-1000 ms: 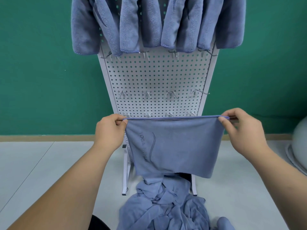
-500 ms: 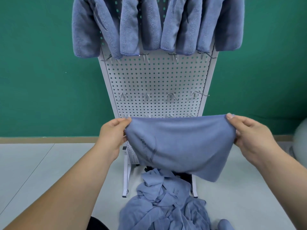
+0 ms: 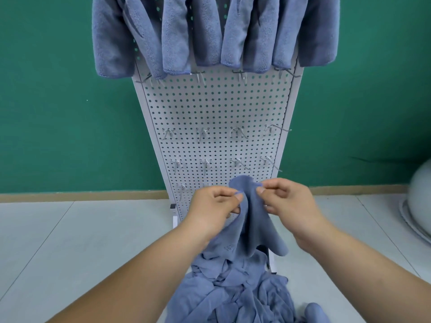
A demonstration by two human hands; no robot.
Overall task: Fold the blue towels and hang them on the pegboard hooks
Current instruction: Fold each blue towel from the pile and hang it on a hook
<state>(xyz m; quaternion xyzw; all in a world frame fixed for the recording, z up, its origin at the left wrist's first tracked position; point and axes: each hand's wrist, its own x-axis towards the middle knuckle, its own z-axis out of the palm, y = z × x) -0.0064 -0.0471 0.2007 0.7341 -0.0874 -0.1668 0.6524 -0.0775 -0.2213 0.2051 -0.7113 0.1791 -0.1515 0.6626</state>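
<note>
Change since the earlier frame: both hands, formerly wide apart with the held towel point(image 3: 254, 229) stretched flat between them, now stand close together at centre. The cloth is doubled into a narrow hanging fold.

1. Left hand point(image 3: 214, 203): fingers curled, thumb and forefinger pinching the towel's top edge on its left side.
2. Right hand point(image 3: 286, 201): fingers curled, pinching the same top edge just beside the left hand. A small hump of cloth rises above and between the two pinches.
3. Held towel: blue, in the air in front of the lower part of the pegboard point(image 3: 217, 108). It drapes down from the two pinches, and its lower corners hang just above the towel pile point(image 3: 233, 297). There is a faint stitched marking on its lower left face, too small to read.
4. Pegboard: white, perforated, upright on a foot frame, standing before the green wall point(image 3: 58, 89).
5. Hooks point(image 3: 201, 132): metal, set in rows across the board below the hung towels point(image 3: 210, 31).
6. Hung towels: blue, folded, side by side along the top row, covering the upper board.
7. Towel pile: blue, crumpled, on the floor point(image 3: 70, 241) at the foot of the board, bottom centre.
8. Floor: pale tiles, with a tan skirting strip point(image 3: 81, 195) along the wall.
9. Pale rounded object point(image 3: 419, 201): at the right edge, blurred, kind not discernible.
</note>
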